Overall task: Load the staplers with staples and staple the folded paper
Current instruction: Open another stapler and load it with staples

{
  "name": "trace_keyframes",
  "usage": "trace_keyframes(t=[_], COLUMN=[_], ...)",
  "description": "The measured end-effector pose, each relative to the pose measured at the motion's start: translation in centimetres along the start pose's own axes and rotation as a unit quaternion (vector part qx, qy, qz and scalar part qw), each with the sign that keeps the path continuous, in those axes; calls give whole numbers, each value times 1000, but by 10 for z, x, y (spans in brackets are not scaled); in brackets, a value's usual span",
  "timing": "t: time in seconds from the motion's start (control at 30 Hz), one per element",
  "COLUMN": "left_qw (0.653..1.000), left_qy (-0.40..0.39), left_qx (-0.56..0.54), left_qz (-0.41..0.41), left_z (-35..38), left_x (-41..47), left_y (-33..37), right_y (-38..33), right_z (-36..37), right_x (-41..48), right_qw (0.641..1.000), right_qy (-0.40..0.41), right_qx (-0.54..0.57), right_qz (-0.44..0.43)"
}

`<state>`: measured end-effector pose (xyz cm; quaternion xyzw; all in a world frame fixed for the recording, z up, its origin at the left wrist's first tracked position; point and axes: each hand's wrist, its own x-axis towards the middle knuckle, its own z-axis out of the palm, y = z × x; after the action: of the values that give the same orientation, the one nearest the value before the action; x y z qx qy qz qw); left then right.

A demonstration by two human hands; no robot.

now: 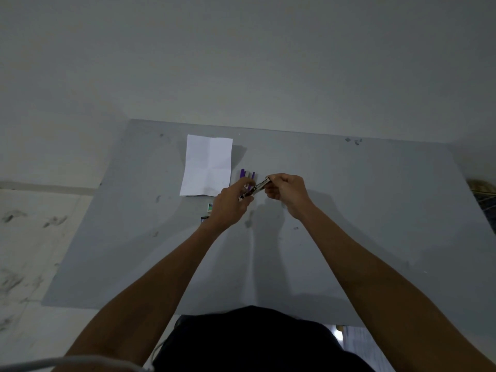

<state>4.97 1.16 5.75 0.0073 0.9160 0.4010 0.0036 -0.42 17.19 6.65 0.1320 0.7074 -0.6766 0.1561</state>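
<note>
Silver stapler point(255, 191) gripped by left hand point(231, 202) and right hand point(288, 194) beside the paper point(206, 165), well inside table point(375, 210) edges.

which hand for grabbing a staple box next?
Left, probably. The left hand sits right beside the staple boxes; the right hand is on the far side and could hold the stapler alone.

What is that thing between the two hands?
A silvery metal stapler piece, slanted, gripped at its ends by the left hand and right hand. The head view shows it.
</note>
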Motion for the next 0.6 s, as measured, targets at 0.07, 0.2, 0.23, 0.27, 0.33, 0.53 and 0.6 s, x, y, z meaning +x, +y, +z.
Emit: trace_keyframes(t=[0.07,0.2,0.23,0.27,0.33,0.53,0.6], left_qw=[1000,999,999,999,999,999,998], left_qy=[-1,-6,-10,-12,-12,-4,-8], left_qx=[-11,-27,-28,-27,-18,2,10], left_qz=[-4,-18,-21,-26,-36,-53,-54], left_z=[0,-1,-1,-1,-1,0,0], left_x=[1,6,8,9,11,16,18], left_y=[1,2,3,3,4,8,9], right_y=[-1,-2,-1,0,2,11,14], right_z=[0,0,1,1,2,1,-1], right_x=[0,3,4,6,7,3,4], right_qw=[1000,998,995,988,958,794,745], right_qy=[0,16,32,52,87,119,121], right_qx=[0,-38,-65,-103,-195,-477,-536], right_qz=[-4,-39,-64,-100,-192,-358,-378])
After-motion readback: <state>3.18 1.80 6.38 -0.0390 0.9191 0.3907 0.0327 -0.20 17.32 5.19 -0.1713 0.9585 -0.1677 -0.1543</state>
